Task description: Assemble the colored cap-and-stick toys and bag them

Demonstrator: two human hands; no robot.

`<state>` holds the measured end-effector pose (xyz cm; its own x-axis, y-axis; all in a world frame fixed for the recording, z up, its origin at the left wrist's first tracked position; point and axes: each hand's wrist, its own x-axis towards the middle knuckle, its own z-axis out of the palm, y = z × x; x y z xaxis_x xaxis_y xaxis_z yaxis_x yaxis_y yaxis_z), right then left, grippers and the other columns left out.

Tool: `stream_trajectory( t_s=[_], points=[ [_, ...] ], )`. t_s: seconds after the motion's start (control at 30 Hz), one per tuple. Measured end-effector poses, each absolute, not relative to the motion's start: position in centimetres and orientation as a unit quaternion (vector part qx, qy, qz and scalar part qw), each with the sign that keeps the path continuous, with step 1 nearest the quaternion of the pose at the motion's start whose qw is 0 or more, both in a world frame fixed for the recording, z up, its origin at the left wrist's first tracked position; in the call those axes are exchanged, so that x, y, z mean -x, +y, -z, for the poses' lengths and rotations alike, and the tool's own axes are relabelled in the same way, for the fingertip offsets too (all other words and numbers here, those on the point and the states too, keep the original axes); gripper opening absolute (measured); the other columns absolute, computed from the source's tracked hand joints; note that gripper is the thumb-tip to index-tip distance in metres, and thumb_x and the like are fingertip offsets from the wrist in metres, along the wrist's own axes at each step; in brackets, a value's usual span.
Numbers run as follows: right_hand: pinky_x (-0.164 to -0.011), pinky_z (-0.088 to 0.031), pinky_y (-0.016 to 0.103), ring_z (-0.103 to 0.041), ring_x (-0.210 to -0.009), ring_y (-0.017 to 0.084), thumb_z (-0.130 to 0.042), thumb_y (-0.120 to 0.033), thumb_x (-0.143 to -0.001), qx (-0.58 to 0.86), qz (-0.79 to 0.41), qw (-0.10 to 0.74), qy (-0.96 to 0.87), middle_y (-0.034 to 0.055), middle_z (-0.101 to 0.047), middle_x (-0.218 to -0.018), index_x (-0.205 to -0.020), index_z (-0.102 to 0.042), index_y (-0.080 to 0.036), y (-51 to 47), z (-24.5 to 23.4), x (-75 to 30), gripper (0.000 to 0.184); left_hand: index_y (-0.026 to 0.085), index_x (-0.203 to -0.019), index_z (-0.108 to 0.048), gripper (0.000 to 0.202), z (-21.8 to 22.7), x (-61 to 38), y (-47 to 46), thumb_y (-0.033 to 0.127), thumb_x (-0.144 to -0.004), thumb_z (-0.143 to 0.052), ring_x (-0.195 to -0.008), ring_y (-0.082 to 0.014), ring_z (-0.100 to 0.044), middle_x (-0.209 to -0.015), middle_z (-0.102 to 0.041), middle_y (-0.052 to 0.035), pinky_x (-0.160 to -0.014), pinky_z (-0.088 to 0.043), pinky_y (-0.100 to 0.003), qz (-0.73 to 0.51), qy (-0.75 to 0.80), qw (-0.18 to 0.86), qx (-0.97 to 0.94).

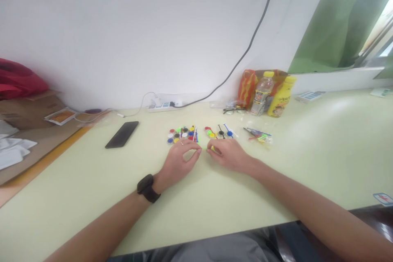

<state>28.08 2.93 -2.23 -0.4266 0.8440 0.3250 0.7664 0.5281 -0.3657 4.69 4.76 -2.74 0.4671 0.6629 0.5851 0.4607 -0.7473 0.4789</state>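
Note:
My left hand [179, 159], with a ring and a black watch at the wrist, pinches thumb against forefinger. Facing it, my right hand [230, 154] is closed in a pinch too. Between the fingertips shows a small yellow-green plastic piece [204, 148], mostly hidden by the fingers. Just beyond my left hand lie several coloured round discs [184, 135] in rows, with thin plastic sticks [195, 133] on their right side. Past my right hand are a black disc on a stick [221, 133], a blue one [230, 134] and a few red, green and yellow pieces [211, 132].
More thin coloured sticks [259, 136] lie in a clear bag to the right. A black phone [122, 134] is at the left. Behind stand a clear bottle [262, 94], a yellow bottle [281, 98], eyeglasses [234, 111] and a power strip [162, 107] with a grey cable.

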Motion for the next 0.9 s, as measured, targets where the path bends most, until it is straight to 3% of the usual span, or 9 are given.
stream_trajectory(
  t_s=[0.43, 0.9],
  points=[
    [-0.067, -0.030, 0.028, -0.057, -0.075, 0.015, -0.057, -0.027, -0.104, 0.465, -0.121, 0.246, -0.842, 0.0016, -0.069, -0.089, -0.092, -0.054, -0.021, 2.78, 2.33, -28.11, 0.013, 0.024, -0.101, -0.073, 0.006, 2.85, -4.61, 4.88, 0.024, -0.097, -0.069, -0.092, -0.0206, -0.067, -0.098, -0.076, -0.0024, -0.087, -0.053, -0.037, -0.400, 0.340, 0.123, -0.842],
    [-0.065, -0.027, 0.027, -0.052, -0.067, 0.014, -0.056, -0.027, -0.103, 0.460, -0.144, 0.214, -0.850, -0.0027, -0.063, -0.075, -0.092, -0.054, -0.022, 2.14, 1.71, -27.95, 0.012, 0.024, -0.106, -0.071, 0.013, 3.44, -4.45, 5.12, 0.022, -0.093, -0.071, -0.085, -0.0180, -0.067, -0.100, -0.075, -0.0017, -0.082, -0.055, -0.034, -0.391, 0.347, 0.129, -0.843]
  ],
)
